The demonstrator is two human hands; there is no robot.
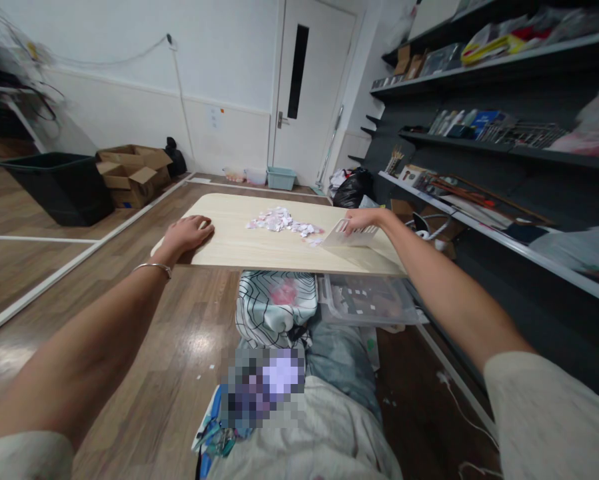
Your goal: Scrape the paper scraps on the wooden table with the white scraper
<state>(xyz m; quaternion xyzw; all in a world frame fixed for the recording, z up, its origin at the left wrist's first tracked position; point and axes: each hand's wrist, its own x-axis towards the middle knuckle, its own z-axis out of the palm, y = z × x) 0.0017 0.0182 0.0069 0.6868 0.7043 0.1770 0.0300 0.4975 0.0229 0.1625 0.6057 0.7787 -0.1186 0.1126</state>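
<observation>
A pale wooden board (pixel 229 243) spans in front of me like a small table. Toward its middle and far side lies a loose heap of small white paper pieces (pixel 279 220), trailing off to the right. My left hand (pixel 188 235) rests on the board's left end, fingers spread and holding nothing. At the right end, my right hand (pixel 362 219) grips a pale flat panel with a row of slots (pixel 346 237) by its top. The panel stands tilted with its lower edge at the board, beside the right end of the scraps.
Below the board are a patterned cloth-covered item (pixel 254 300) and a clear plastic bin (pixel 372 303) with scraps inside. Dark shelves (pixel 479 140) line the right. A black bin (pixel 59 190) and cardboard boxes (pixel 129 173) stand left; a door (pixel 312 87) is ahead.
</observation>
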